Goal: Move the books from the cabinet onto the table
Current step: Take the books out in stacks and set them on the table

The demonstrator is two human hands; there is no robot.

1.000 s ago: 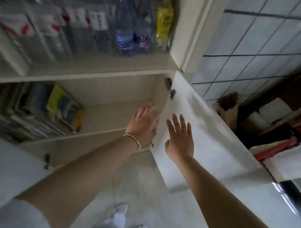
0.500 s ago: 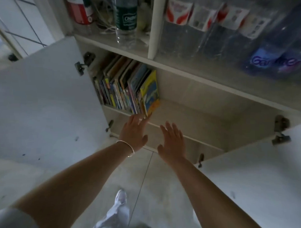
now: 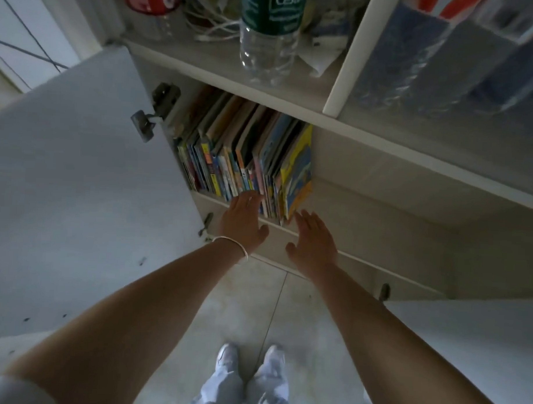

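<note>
The books (image 3: 245, 158) stand in a leaning row at the left end of the lower shelf (image 3: 365, 202) of the cabinet (image 3: 382, 127), in the centre of the frame. The left hand (image 3: 243, 220), a bangle (image 3: 232, 244) at its wrist, reaches to the foot of the row with fingers straight and released; its fingertips seem to touch the spines, though blur hides the contact. The right hand (image 3: 313, 241) hovers just right of the yellow end book (image 3: 299, 175), fingers straight, grasping nothing. A bottle (image 3: 269, 35) stands on the upper shelf. The left door (image 3: 78, 180) hangs open at the frame's left.
</note>
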